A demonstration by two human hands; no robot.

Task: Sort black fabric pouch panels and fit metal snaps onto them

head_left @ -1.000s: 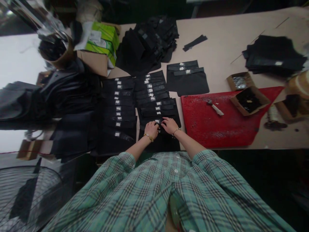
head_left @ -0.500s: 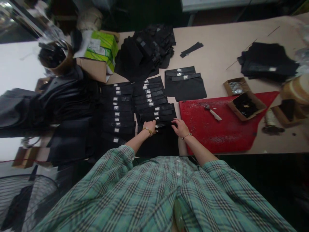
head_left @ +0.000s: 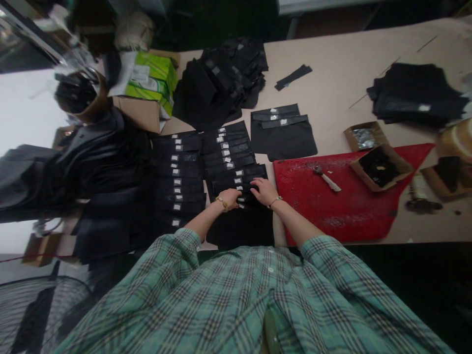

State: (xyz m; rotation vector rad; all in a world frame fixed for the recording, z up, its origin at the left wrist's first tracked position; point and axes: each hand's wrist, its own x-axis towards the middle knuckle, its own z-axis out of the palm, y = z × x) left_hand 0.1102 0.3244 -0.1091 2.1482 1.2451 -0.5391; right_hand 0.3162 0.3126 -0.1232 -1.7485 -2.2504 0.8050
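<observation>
L hand [head_left: 229, 198], R hand [head_left: 264, 191] on labelled black fabric pcs [head_left: 236, 176]
Both grips narrow, fingers on near edge of pcs, can't tell if holding; red board [head_left: 332, 211] just right, bench [head_left: 332, 83] beyond.

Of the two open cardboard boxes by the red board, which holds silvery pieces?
The farther box, on the tabletop; the other box, resting on the red board, holds dark pieces.
</observation>
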